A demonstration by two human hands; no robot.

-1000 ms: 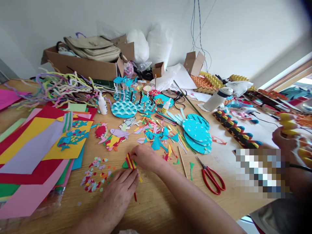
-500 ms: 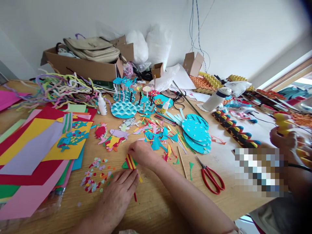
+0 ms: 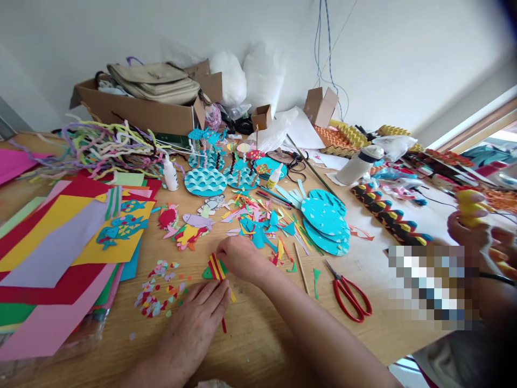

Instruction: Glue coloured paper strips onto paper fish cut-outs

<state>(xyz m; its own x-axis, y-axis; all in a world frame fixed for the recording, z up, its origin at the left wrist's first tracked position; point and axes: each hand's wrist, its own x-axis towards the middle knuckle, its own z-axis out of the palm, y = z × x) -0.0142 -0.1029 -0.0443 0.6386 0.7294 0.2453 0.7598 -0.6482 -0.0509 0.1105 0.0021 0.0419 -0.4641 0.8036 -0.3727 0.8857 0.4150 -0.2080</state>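
Note:
A green paper fish (image 3: 207, 273) lies on the wooden table, with red and yellow paper strips (image 3: 217, 267) slanting across its body. My left hand (image 3: 197, 315) rests flat below it, its fingers stretched out and the fingertips touching the fish's lower edge. Loose strip ends, one yellow and one red, stick out past those fingertips. At the fish's upper right, my right hand (image 3: 242, 260) is closed with bent fingers against the strips. Its fingertips are turned down and hidden, so what they pinch cannot be seen. Small paper confetti (image 3: 155, 291) lies left of the fish.
Coloured paper sheets (image 3: 48, 269) are stacked at left. Red-handled scissors (image 3: 351, 299) and a thin wooden stick (image 3: 301, 269) lie at right. Paper scraps (image 3: 258, 226), blue discs (image 3: 327, 226) and glue bottles (image 3: 170, 175) sit beyond. A co-worker's hand (image 3: 464, 231) holds a yellow piece at far right.
My right hand has shifted slightly to the right, showing more of the strips' upper ends. My left hand stays in place. The co-worker's hands have moved a little.

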